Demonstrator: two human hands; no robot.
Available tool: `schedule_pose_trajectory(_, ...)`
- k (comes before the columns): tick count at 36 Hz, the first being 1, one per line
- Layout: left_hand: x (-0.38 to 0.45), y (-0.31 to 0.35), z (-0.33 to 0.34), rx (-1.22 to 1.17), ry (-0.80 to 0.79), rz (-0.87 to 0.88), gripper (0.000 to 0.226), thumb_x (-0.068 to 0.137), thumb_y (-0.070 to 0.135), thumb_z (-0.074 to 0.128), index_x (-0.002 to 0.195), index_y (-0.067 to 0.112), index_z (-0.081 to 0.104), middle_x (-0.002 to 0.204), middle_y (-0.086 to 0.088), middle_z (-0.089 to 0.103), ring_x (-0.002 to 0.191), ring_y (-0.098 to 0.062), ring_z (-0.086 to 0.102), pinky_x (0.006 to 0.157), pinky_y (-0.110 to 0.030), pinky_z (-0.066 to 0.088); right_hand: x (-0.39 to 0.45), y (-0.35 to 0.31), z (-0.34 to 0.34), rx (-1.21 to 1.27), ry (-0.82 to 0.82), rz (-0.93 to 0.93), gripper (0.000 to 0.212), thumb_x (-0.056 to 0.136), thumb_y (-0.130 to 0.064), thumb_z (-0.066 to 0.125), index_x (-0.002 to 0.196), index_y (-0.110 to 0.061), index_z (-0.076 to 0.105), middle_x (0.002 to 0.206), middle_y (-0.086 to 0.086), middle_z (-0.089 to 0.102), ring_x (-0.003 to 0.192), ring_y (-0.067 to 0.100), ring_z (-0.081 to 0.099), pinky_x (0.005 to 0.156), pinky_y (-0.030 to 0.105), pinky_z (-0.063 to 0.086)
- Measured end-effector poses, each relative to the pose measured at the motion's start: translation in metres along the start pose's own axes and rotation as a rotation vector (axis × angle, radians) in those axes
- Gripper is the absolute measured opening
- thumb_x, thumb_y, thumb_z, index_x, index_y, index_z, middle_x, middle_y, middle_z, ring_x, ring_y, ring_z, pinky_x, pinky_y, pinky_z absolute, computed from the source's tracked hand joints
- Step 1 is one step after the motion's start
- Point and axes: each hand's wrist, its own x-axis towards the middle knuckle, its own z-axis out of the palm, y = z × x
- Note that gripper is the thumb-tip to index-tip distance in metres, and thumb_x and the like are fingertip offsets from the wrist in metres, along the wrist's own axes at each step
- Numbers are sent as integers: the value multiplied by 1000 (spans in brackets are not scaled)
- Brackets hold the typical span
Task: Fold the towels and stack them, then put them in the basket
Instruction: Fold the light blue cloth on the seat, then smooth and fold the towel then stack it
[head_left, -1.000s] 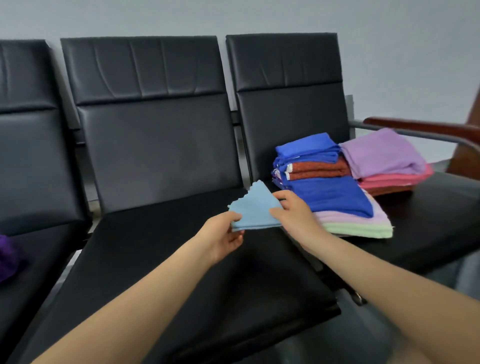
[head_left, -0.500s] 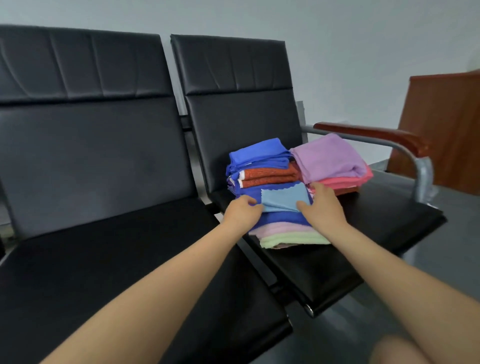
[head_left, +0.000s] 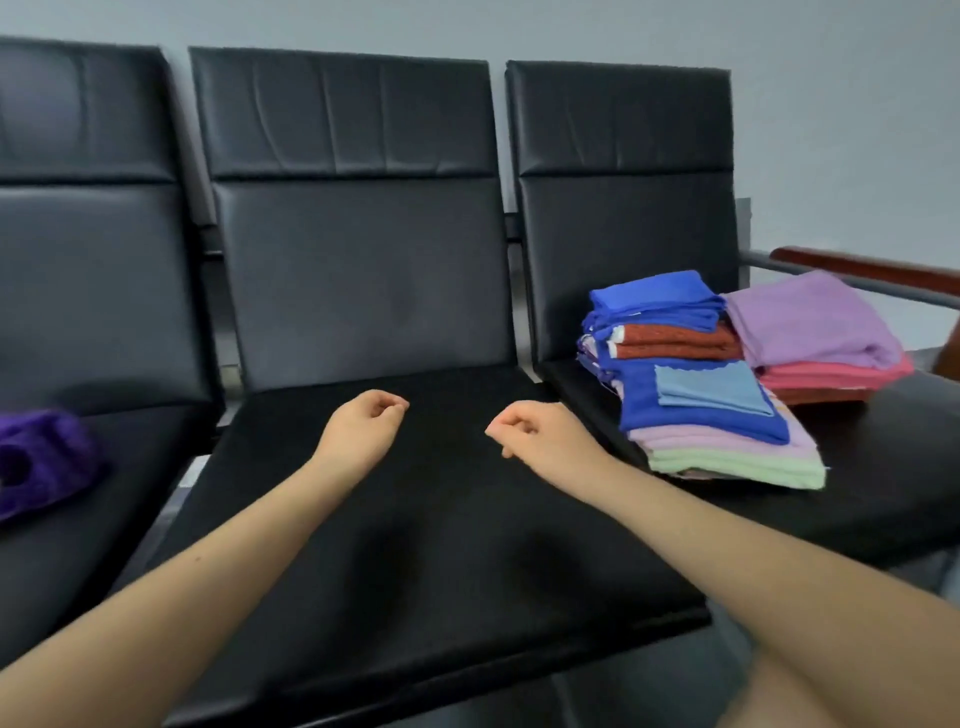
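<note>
A folded light blue towel (head_left: 709, 388) lies on top of a stack of folded towels (head_left: 727, 447) on the right seat, over dark blue, pink and green layers. Behind it sit a blue-and-rust pile (head_left: 665, 322) and a lilac towel on pink ones (head_left: 810, 327). My left hand (head_left: 363, 423) and my right hand (head_left: 535, 431) hover above the middle seat, both with fingers curled and holding nothing. A crumpled purple towel (head_left: 36, 457) lies on the left seat. No basket is in view.
Three black padded chairs stand in a row against a grey wall; the middle seat (head_left: 415, 545) lies under my forearms. A wooden armrest (head_left: 872, 270) on a metal bar borders the right seat.
Both hands let go of the light blue towel on the right stack and drew back left over the middle seat. The view swung left, bringing the purple towel into sight.
</note>
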Motion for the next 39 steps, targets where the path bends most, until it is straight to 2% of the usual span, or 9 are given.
schedule_pose_trajectory(6,-16,-66,-95,18,194,-183,16,95,22,48,90,23,63,96,-2,63,107,-35,59,91,-44,49,10,-38,94,128,-196,70,19,94,-27,55,84,-19,68,71,-8,61,61,6,51,59,20,42)
schedule_pose_trajectory(11,-28,-96,-160,186,352,-190,24,93,22,48,101,14,69,112,-9,68,109,-29,59,93,-35,45,21,-70,167,149,-337,43,19,95,-26,53,87,-17,68,71,-7,61,62,9,52,56,21,43)
schedule_pose_trajectory(15,-48,-130,-214,363,433,-183,23,94,23,50,102,11,67,105,-11,69,104,-30,60,84,-34,43,34,-113,223,234,-381,-5,18,95,-22,53,89,-13,67,70,-4,60,60,9,49,49,17,41)
schedule_pose_trajectory(20,-82,-177,-297,451,607,-291,25,93,22,51,104,8,69,109,-14,68,105,-34,59,84,-36,43,47,-158,292,238,-436,-78,23,94,-22,54,73,-16,61,68,-3,60,58,11,50,52,21,41)
schedule_pose_trajectory(24,-118,-214,-352,490,784,-435,31,92,23,47,110,10,68,115,-23,62,109,-42,53,90,-42,43,53,-184,343,224,-484,-109,18,94,-25,54,86,-14,66,69,-3,61,59,11,51,57,24,43)
schedule_pose_trajectory(29,-151,-249,-377,534,806,-536,32,94,27,45,115,13,65,119,-20,56,114,-41,47,91,-42,41,53,-219,394,144,-512,-285,24,94,-25,54,95,-5,68,74,0,64,67,12,54,70,32,46)
schedule_pose_trajectory(33,-153,-263,-373,546,791,-499,27,94,31,46,106,17,66,111,-11,58,107,-33,50,81,-36,38,57,-248,430,46,-487,-413,25,93,-27,53,98,-10,70,98,5,69,93,20,61,85,36,50)
schedule_pose_trajectory(37,-140,-260,-366,613,766,-518,31,95,43,43,99,24,67,97,1,53,104,-33,49,83,-37,34,75,-272,456,-71,-313,-512,29,91,-25,48,80,-8,69,97,8,62,93,28,57,70,37,47)
schedule_pose_trajectory(39,-132,-260,-362,611,745,-536,39,94,48,40,89,21,68,91,3,53,97,-32,48,80,-37,33,88,-279,465,-143,-264,-496,32,93,-28,45,88,-9,70,106,10,60,100,30,54,74,38,46)
